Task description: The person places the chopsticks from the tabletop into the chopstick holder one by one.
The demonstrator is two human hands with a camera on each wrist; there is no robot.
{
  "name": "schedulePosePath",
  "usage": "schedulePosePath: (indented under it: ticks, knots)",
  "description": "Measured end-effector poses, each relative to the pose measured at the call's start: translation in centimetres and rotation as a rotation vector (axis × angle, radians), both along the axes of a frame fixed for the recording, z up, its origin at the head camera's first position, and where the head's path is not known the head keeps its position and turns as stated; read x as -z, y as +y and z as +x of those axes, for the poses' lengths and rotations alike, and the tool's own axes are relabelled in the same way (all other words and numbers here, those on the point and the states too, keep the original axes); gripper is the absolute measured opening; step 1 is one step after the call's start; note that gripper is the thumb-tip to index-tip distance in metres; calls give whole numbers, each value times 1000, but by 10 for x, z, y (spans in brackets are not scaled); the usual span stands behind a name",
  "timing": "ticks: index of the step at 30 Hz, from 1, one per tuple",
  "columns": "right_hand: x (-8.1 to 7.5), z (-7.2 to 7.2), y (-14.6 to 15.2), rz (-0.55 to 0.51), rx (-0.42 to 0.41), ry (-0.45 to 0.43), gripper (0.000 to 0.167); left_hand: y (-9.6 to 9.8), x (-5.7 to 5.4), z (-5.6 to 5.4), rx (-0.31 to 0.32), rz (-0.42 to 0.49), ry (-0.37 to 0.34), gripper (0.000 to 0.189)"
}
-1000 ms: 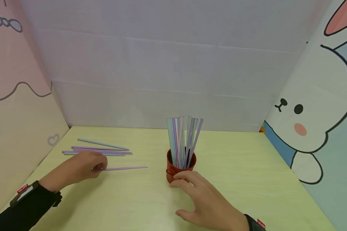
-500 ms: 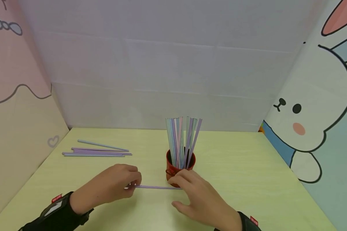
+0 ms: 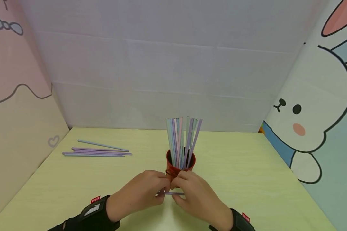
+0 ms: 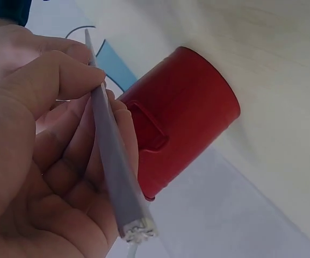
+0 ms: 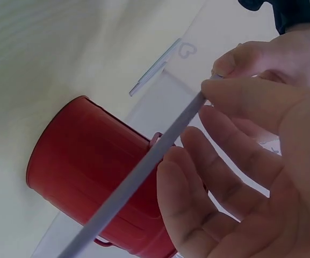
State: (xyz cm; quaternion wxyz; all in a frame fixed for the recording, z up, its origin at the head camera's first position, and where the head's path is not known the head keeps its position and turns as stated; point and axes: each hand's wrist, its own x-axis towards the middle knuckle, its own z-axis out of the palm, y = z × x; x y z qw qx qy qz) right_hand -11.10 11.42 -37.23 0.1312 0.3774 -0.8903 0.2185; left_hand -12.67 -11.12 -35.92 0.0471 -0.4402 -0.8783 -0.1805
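Note:
My left hand [image 3: 143, 189] pinches a thin, straw-like purple stick [image 3: 173, 193], held level in front of the red cup [image 4: 181, 118]. In the left wrist view its pale, rough end [image 4: 137, 230] points at the camera. On the other side, my right hand [image 3: 198, 195] has thumb and fingertips at the same stick, close to the left fingers; in the right wrist view the thumb [image 5: 219, 92] lies against it. The cup, a small bucket with wire handles, stands upright behind both hands, packed with upright pastel sticks [image 3: 179, 141].
Several purple and blue sticks [image 3: 98, 152] lie on the left of the pale yellow table [image 3: 234, 166], with a single blue stick [image 3: 102, 145] behind them. A white back wall [image 3: 173, 64] and printed side panels [image 3: 315, 134] enclose the table.
My left hand has carried the purple stick from the pile rightward and nearer, up to the right hand. The right hand has come off the cup's front, its fingers closing around the stick.

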Motion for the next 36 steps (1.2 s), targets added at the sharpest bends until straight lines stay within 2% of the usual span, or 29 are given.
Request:
schedulePosePath:
  ticks: [7, 13, 18, 21, 24, 26, 29, 32, 36]
  knots:
    - [2, -4, 2, 16, -57, 17, 18, 8, 6, -2, -11, 18, -32, 30]
    - [3, -6, 2, 53, -77, -25, 16, 9, 8, -2, -18, 23, -72, 29]
    - [-3, -8, 6, 90, -95, -63, 17, 3, -3, -4, -31, 46, -105, 15]
    - [-12, -10, 14, 104, -127, -102, 18, -7, -16, -11, -96, 132, -125, 6]
    - [-25, -12, 23, 71, -172, -180, 18, -20, -26, -23, -203, 263, -139, 12]
    - [-35, -14, 29, 21, -206, -234, 19, -28, -26, -32, -276, 351, -161, 18]
    - [-50, -17, 36, -86, -257, -258, 19, -33, -18, -44, -335, 463, -208, 32]
    - [-66, -23, 39, -198, -291, -245, 18, -31, -4, -51, -357, 529, -286, 52]
    - [-83, -32, 40, -343, -241, -208, 20, -20, 10, -56, -367, 570, -410, 77]
